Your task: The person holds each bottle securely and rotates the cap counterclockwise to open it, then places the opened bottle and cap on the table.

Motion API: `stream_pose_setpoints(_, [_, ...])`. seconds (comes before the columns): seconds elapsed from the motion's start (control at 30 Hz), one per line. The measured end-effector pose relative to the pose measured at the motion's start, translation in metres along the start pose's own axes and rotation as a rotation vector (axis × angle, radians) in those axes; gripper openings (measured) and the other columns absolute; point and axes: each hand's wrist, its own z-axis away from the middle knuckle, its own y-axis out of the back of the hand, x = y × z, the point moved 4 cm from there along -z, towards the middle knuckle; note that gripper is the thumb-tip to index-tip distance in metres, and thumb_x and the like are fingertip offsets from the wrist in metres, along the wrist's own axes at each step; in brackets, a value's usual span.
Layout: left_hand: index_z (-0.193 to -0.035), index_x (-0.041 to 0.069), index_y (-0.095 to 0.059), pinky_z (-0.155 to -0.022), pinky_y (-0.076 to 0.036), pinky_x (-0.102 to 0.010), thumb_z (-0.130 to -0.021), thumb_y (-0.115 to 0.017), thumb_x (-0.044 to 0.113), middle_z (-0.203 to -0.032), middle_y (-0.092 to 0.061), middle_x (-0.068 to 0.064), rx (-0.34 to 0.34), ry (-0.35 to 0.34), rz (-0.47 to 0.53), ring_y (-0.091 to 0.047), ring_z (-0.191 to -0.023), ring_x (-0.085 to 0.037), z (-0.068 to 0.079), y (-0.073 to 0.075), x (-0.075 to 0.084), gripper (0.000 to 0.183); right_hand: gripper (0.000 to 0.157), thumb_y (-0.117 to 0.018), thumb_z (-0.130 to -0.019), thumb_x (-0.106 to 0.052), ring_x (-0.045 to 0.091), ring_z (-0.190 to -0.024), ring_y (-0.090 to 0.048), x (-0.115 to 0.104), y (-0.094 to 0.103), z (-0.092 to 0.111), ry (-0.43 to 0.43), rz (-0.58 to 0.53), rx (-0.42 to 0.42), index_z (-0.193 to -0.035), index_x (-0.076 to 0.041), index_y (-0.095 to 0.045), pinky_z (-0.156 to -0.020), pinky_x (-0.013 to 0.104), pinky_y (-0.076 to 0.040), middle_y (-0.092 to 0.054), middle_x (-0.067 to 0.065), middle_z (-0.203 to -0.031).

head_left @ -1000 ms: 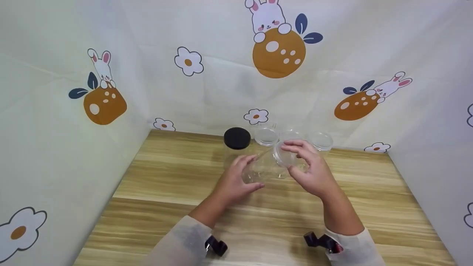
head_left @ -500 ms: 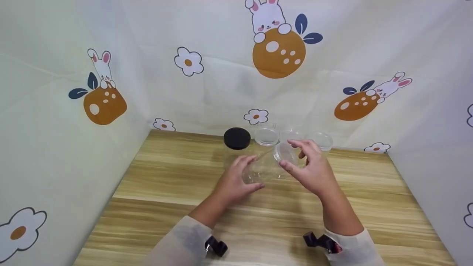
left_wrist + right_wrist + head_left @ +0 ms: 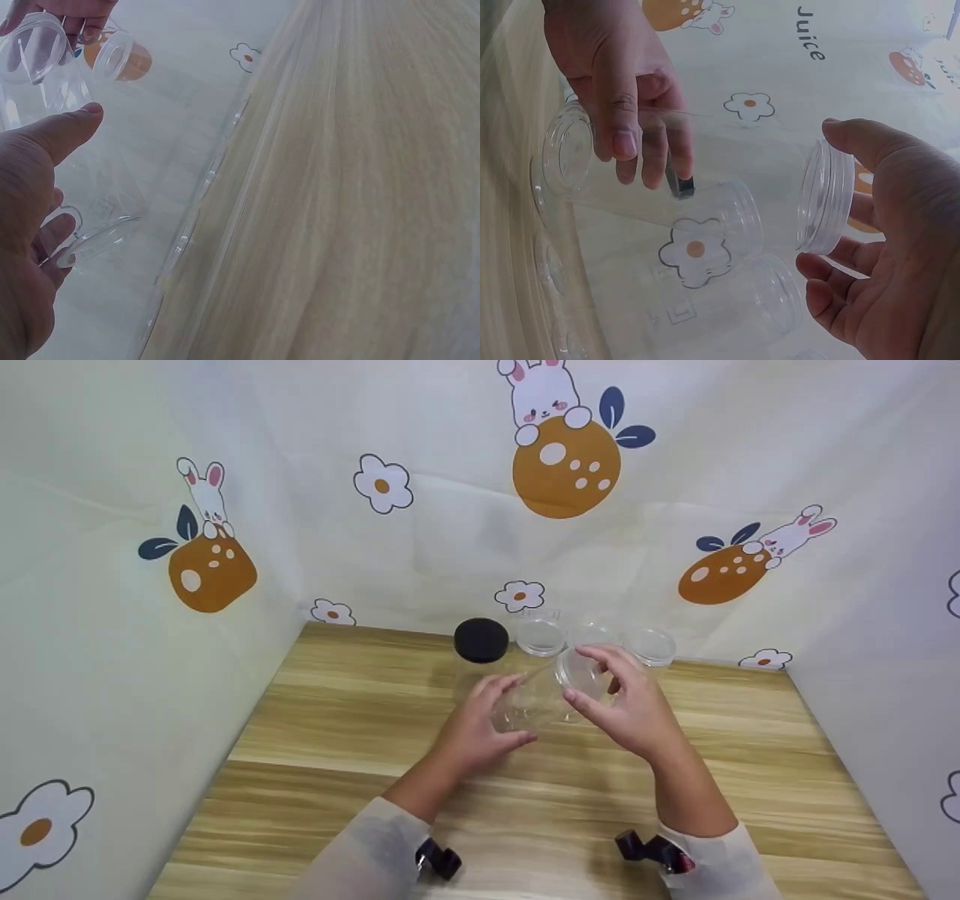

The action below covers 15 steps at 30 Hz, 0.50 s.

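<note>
A clear plastic jar (image 3: 536,697) is tilted with its lidded end up and to the right. My left hand (image 3: 478,729) holds the body near its base, thumb at the front and fingers behind. On the jar's mouth sits a clear ridged lid (image 3: 826,199). My right hand (image 3: 636,706) spans this lid, with thumb and fingers on opposite sides of its rim in the right wrist view. The left wrist view shows the left thumb (image 3: 71,131) stretched along the clear wall. No contents are visible through the jar.
Behind the hands stands a jar with a black lid (image 3: 481,640). Beside it, in a row along the back, are a clear-lidded jar (image 3: 541,637), another clear jar (image 3: 596,631) and a third one (image 3: 652,645). Printed cloth (image 3: 450,547) walls the wooden table (image 3: 337,720).
My right fingers came off the lid's top, opened around it, and now span its rim again. My left hand and the jar have stayed in place.
</note>
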Motion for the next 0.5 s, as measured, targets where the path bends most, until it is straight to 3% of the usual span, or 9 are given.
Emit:
stream_pose_setpoints(0.3, [-0.154,0.025,-0.055,-0.120,-0.048,-0.055,-0.076,-0.097,0.042,-0.155,-0.057,-0.003,0.018,0.010,-0.002,-0.056,-0.143,-0.028,-0.001,0.003,0.000,0.091,0.061,-0.085,-0.091,-0.026,0.017,-0.111,-0.055,0.001,0.010,0.002,-0.006,-0.093,0.048,-0.147,-0.019,-0.064,-0.082,0.030,-0.049,-0.063,0.002,-0.144])
stream_pose_setpoints(0.5, [-0.154,0.022,-0.054,-0.117,-0.051,-0.050,-0.076,-0.093,0.055,-0.151,-0.058,-0.001,0.101,0.014,0.038,-0.059,-0.137,-0.022,0.002,0.013,0.000,0.093,0.065,-0.082,-0.092,-0.018,0.022,-0.117,-0.054,0.013,0.025,0.001,-0.032,-0.194,0.161,-0.152,-0.019,-0.058,-0.087,0.023,-0.048,-0.058,0.001,-0.140])
